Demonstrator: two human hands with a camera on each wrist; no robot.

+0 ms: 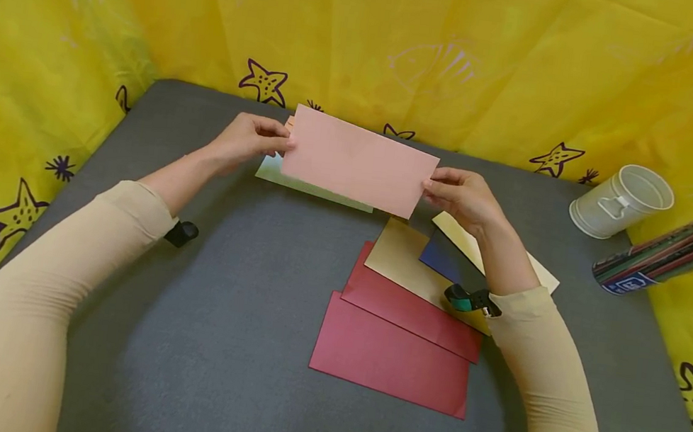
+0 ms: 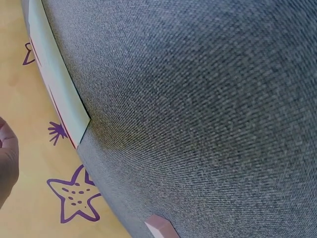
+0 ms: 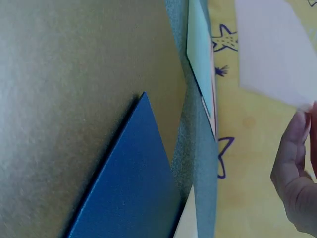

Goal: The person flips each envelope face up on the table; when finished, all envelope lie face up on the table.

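Observation:
A plain pink rectangle of paper [image 1: 359,160] is held up over the far part of the table, tilted down to the right. My left hand [image 1: 255,140] pinches its left edge between thumb and fingers. At the opposite short edge, my right hand [image 1: 461,193] pinches it near the corner. Behind and below it lies a light green paper [image 1: 317,193], partly hidden. To the right, an overlapping row holds two red papers [image 1: 394,357], a gold-tan one [image 1: 403,254], a dark blue one [image 3: 129,183] and a cream one [image 1: 548,273], partly covered by my right wrist.
A white metal can with a handle [image 1: 598,202] stands at the back right, beside a clear tube of pencils [image 1: 669,253] with a blue lid. Yellow patterned cloth [image 1: 367,33] hangs behind the dark grey table [image 1: 210,343]. A small pinkish block-like thing [image 2: 161,227] shows in the left wrist view.

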